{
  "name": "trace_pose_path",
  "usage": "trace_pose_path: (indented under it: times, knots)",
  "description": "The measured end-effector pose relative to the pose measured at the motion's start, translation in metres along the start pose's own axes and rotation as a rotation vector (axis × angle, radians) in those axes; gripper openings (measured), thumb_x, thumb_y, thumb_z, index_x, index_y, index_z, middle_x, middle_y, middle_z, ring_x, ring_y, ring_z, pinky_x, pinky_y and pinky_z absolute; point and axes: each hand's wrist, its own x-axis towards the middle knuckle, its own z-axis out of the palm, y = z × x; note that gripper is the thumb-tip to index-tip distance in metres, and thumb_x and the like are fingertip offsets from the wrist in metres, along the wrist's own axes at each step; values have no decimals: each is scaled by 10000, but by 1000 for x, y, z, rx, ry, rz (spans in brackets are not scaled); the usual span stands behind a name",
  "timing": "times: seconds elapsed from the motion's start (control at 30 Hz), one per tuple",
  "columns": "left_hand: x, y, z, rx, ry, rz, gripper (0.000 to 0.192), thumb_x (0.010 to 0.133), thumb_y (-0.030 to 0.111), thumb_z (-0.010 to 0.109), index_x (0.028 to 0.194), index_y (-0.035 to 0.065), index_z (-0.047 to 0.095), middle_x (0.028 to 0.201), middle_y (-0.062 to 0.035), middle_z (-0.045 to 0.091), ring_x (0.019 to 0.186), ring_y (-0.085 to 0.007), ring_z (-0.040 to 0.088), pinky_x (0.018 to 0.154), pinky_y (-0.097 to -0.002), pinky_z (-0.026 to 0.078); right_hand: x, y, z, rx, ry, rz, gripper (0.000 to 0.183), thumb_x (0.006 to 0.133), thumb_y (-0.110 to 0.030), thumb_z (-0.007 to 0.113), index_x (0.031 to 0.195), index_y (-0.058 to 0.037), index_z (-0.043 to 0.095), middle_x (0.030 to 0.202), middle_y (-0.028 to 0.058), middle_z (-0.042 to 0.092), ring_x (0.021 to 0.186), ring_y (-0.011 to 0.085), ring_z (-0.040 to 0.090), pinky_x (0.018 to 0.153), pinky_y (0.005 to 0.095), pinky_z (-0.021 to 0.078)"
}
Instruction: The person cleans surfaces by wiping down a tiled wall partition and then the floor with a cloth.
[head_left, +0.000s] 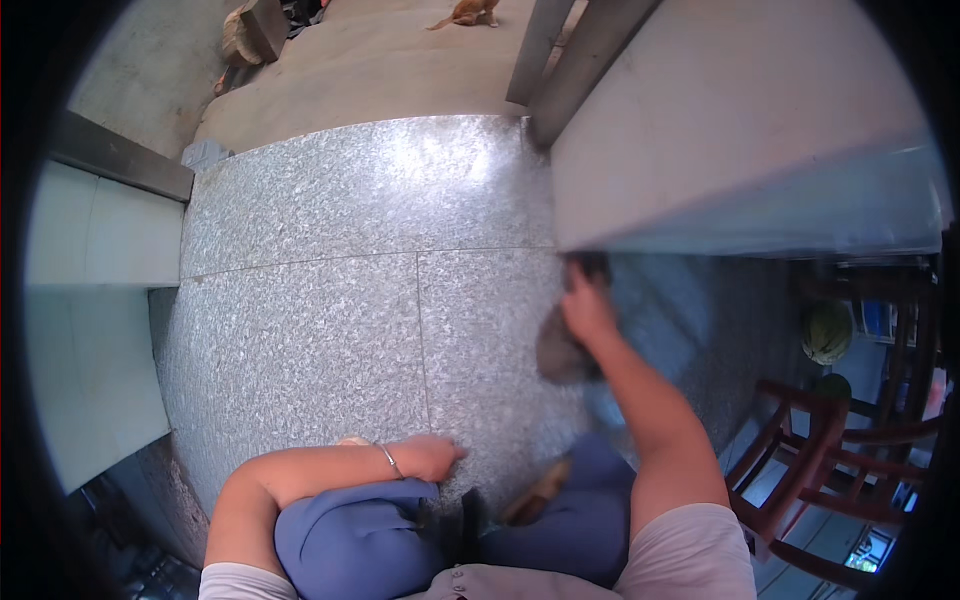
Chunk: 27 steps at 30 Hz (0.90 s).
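With my right arm stretched out, my right hand (589, 304) grips a dark brown item, perhaps a cloth or brush, blurred by motion. It is low at the speckled grey tile floor (322, 337), beside the foot of the pale wall. My left hand (431, 457) hangs over my left knee, fingers bent, and no object shows in it; whether its fingers are closed is unclear. A silver bracelet (390, 459) circles the left wrist. Between my knees a blurred brown shoe or sandal (536, 491) shows in part.
Pale walls stand left (105, 225) and right (697, 112) of the doorway. Red wooden chairs (817, 450) and a melon (827, 332) are at the right. Outside, an orange cat (474, 10) sits on the concrete. A grey block (204, 154) lies near the left door frame.
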Motion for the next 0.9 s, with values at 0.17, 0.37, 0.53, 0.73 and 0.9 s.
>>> trace_pose_path:
  times: [0.17,0.37,0.53,0.73,0.9]
  knots:
    - [-6,1,5,-22,-4,-7,515,831,230,560,1322,109,463,1164,-211,561,1047,-372,560,875,-456,454,3,22,-1,-113,117,46,571,826,-200,539,1374,-193,378,1185,220,465,1029,433,531,845,510,473]
    - [0,-14,24,4,-31,32,513,832,240,564,1322,121,468,1153,-192,570,1047,-369,561,860,-453,464,-35,-50,3,-45,-63,-140,588,831,-243,510,1390,-137,360,1189,219,459,1060,425,514,884,499,463]
    - [2,9,-1,101,6,76,496,847,248,553,1319,123,467,1150,-184,563,1046,-366,562,857,-452,466,3,59,6,13,30,46,599,823,-210,501,1394,-108,351,1207,226,475,1074,429,519,898,485,458]
    - [-2,-6,19,39,12,56,481,855,240,544,1314,117,468,1156,-188,556,1046,-377,557,857,-450,468,-14,0,-3,-49,31,59,627,814,-198,534,1392,-59,336,1265,243,453,1052,431,541,883,470,469]
    - [4,0,14,92,11,79,429,819,156,516,1245,119,539,1090,-197,601,1055,-373,569,865,-454,467,-6,22,1,-130,46,-56,609,838,-185,527,1382,-12,315,1210,227,471,999,414,560,867,458,486]
